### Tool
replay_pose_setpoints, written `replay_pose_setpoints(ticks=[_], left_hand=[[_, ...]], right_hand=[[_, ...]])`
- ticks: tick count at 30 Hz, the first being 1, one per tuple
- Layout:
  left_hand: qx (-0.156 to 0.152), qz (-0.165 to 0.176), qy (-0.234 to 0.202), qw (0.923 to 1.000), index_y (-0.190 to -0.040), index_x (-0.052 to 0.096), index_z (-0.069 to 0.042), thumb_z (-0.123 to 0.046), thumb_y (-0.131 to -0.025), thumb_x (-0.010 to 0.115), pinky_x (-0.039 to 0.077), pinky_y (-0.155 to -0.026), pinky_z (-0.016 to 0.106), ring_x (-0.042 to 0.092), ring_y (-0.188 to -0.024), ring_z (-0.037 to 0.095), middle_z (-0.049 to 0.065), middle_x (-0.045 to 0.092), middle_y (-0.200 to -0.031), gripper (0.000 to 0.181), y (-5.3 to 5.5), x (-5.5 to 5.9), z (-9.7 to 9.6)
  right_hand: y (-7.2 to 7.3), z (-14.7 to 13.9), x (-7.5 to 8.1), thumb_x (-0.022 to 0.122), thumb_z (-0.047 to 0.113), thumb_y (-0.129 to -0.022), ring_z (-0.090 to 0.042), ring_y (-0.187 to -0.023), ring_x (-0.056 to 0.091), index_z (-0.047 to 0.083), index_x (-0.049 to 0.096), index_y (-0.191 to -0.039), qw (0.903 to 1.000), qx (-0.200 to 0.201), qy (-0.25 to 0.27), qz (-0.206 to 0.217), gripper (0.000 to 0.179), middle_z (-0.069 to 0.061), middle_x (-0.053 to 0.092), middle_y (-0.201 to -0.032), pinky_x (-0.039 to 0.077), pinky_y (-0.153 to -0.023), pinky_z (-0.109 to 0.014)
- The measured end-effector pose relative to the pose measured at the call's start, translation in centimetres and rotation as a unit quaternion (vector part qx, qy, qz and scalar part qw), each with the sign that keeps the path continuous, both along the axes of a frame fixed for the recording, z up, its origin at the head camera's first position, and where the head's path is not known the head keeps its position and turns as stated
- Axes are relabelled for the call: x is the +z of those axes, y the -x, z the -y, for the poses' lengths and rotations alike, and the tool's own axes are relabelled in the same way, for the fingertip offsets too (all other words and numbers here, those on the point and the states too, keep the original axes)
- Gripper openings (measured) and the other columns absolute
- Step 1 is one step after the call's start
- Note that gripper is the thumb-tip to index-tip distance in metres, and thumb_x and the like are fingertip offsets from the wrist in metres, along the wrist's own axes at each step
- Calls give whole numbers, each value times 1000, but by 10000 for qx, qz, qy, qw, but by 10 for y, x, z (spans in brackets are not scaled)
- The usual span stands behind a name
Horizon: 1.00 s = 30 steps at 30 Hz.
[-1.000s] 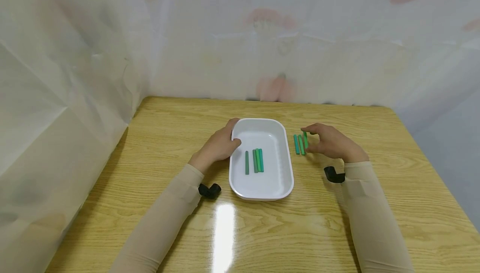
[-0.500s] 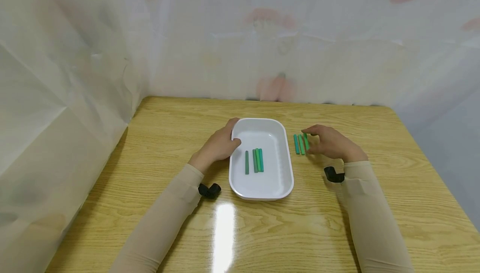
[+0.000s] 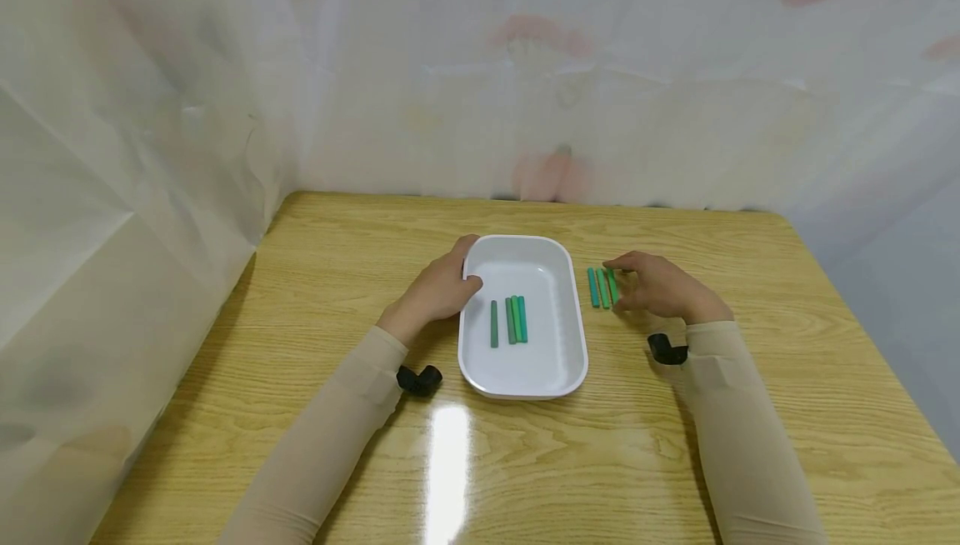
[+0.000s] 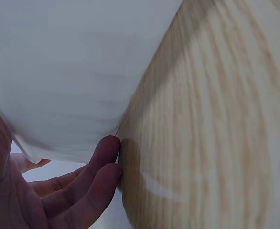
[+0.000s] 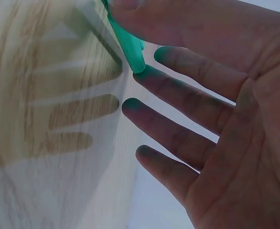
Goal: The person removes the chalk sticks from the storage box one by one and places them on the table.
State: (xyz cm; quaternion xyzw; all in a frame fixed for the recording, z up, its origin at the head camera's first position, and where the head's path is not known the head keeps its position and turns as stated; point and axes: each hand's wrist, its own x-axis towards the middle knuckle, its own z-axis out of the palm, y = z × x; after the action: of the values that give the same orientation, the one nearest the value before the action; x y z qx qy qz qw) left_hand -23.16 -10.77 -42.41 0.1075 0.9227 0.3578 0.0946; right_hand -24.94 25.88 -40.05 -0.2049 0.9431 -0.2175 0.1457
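Observation:
My left hand [image 3: 435,288] grips the left side of a white plastic tray [image 3: 525,372], thumb over the rim. In the left wrist view its fingers [image 4: 99,191] lie along the outside of the tray wall [image 4: 73,67]. Several green and grey-green pastel sticks [image 3: 516,320] lie inside. Right of the tray, my right hand [image 3: 663,287] pinches a bright green pastel stick [image 3: 612,287] by its ends, thumb against fingertip. The right wrist view shows this stick [image 5: 129,50] at the table surface, and green-stained fingertips [image 5: 132,106].
A teal stick [image 3: 593,287] and a green stick [image 3: 603,288] lie side by side between the tray and my right hand. The wood-grain table [image 3: 360,237] meets a pale hanging sheet [image 3: 420,95] at the back and left.
The bright green stick has come down from a raised position to lie beside the other two. My right hand has shifted slightly with it; the left hand and tray have stayed put.

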Motion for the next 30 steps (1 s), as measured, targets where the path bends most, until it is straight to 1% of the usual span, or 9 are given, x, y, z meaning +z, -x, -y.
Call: replay_pose_setpoints(ticks=[3,7,10,20,26,30], left_hand=[[17,1,10,10000,-166,19,-25,-27,-100,53,59,-93,46,66,-114,28,12,50,-156,74,1,-1,0],[59,12,88,9999,-166,19,-26,-28,-100,54,56,-100,47,64,-118,27,10,50,-157,74,2,-3,0],[72,21,106,9999,-166,19,-26,-29,-100,54,54,-102,48,63,-120,27,10,49,-158,75,3,-3,0],[42,8,109,9999,-166,19,-26,-29,-100,53,55,-101,48,63,-120,28,11,48,-158,75,2,-3,0],[50,-2,86,10000,-166,19,-26,-28,-100,54,56,-99,48,64,-118,28,12,49,-158,75,2,-3,0],[47,4,96,9999,-166,19,-25,-28,-100,54,56,-99,48,64,-117,28,12,49,-157,75,2,-2,0]], right_hand=[[0,0,0,82,14,-85,-50,-142,43,-3,53,-148,10000,-7,-17,15,71,-28,51,-152,36,-115,-65],[0,0,0,83,15,-84,-50,-142,43,-3,54,-147,10000,5,-41,-29,72,-28,51,-151,36,-115,-65],[-1,0,0,84,15,-83,-51,-142,42,-3,54,-146,10000,2,-48,-40,72,-29,50,-151,35,-115,-66],[0,0,0,84,15,-83,-51,-142,42,-4,53,-147,9999,70,-97,-71,73,-29,50,-151,34,-115,-66],[2,0,-3,83,11,-83,-51,-143,42,-4,52,-148,9999,10,-98,-63,74,-29,49,-152,34,-116,-66],[1,1,-3,83,10,-83,-51,-143,41,-4,51,-148,9999,-34,-103,-21,74,-29,48,-153,34,-117,-66]])
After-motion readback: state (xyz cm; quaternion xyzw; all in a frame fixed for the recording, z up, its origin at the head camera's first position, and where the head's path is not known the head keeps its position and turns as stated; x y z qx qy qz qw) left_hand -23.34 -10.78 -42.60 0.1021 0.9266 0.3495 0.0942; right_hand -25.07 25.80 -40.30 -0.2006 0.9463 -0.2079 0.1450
